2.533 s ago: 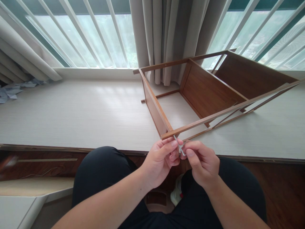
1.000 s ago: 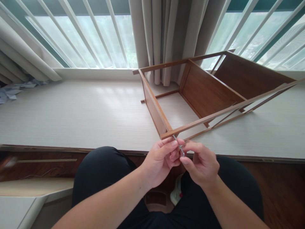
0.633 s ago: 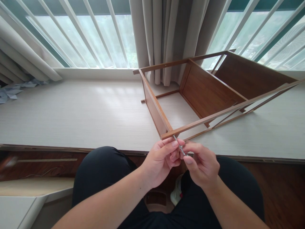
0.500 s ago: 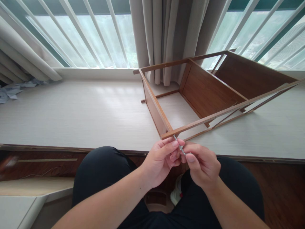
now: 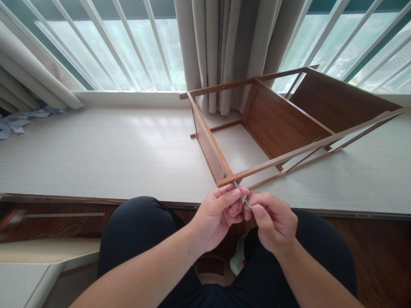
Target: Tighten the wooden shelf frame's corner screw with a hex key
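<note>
A brown wooden shelf rack [image 5: 285, 111] lies on its side on the pale window ledge, its nearest corner pointing toward me. At that corner the long arm of a silver hex key [image 5: 245, 200] meets the frame's leg. My right hand [image 5: 272, 220] pinches the short bent end of the key between thumb and fingers. With thumb and fingers closed round the key's long arm just below the wood, my left hand [image 5: 221, 209] steadies it. The screw head at the key's tip is hidden.
The pale ledge [image 5: 96, 154] runs across in front of my knees, with a dark front edge. Grey curtains [image 5: 215, 55] hang behind the rack before barred windows. Crumpled pale scraps [image 5: 19, 122] lie at the far left. A white cabinet piece [image 5: 25, 282] stands lower left.
The hex key's bent end has turned slightly, with my right thumb and fingers shifting a little along with it. My left hand and the rack look unmoved.
</note>
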A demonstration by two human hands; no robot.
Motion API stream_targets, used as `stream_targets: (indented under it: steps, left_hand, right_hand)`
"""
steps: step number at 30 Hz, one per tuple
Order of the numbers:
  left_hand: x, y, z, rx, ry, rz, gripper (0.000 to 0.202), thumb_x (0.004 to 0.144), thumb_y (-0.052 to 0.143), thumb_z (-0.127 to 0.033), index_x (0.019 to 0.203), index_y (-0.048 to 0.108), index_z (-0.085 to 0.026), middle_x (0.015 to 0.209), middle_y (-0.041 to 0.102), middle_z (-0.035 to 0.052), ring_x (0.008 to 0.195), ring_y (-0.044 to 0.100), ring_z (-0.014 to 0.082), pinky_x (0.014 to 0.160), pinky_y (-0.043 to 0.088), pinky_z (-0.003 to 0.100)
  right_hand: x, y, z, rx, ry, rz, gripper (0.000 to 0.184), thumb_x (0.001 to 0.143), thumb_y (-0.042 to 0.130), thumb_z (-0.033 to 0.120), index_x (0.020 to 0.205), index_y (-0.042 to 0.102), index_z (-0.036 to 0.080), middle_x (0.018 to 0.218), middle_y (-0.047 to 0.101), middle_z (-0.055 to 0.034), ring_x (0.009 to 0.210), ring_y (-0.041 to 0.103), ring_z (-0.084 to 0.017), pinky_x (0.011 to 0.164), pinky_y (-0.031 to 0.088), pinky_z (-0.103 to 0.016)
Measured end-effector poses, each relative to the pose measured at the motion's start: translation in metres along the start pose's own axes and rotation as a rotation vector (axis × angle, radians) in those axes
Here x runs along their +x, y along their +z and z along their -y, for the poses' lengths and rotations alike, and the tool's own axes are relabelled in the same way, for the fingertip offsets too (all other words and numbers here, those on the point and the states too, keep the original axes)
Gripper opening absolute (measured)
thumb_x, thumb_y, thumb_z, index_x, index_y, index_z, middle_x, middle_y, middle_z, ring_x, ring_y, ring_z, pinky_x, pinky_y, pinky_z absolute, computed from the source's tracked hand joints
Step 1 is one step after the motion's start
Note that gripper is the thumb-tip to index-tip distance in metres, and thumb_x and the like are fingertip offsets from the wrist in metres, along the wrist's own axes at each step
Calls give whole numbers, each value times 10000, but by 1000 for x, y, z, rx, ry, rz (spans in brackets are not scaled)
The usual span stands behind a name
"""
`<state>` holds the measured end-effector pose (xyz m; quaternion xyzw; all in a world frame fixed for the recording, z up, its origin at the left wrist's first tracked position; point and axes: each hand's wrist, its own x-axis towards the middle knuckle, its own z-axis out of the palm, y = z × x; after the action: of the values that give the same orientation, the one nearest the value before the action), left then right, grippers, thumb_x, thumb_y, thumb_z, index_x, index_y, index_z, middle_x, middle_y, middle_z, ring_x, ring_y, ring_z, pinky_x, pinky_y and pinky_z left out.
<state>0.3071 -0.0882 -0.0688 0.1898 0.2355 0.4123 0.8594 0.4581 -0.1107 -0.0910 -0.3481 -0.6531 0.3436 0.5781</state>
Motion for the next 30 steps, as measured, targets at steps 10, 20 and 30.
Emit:
stream_targets:
  steps: [10, 20, 30]
  left_hand:
    - [0, -1, -1, 14, 2, -3, 147, 872, 766, -293, 886, 760, -146, 549, 471, -40, 557, 543, 82, 520, 320, 182]
    - [1, -2, 0, 51, 2, -11, 164, 866, 770, -310, 887, 756, -147, 553, 471, -39, 580, 587, 103, 537, 323, 198]
    - [2, -2, -1, 55, 4, -20, 177, 855, 782, -321, 868, 746, -148, 554, 475, -39, 589, 593, 105, 548, 339, 198]
  right_hand:
    - [-1, -1, -4, 24, -11, 1, 130, 996, 541, 212, 970, 668, 217, 734, 627, -9, 714, 657, -172, 662, 531, -279]
    - [-1, 0, 0, 16, 36, -7, 244, 1039, 465, 184, 893, 659, 203, 726, 625, 3, 665, 608, -127, 636, 493, -256]
    - [-1, 0, -2, 37, 75, -11, 220, 1039, 486, 207, 902, 658, 209, 722, 630, 13, 649, 599, -123, 618, 487, -252]
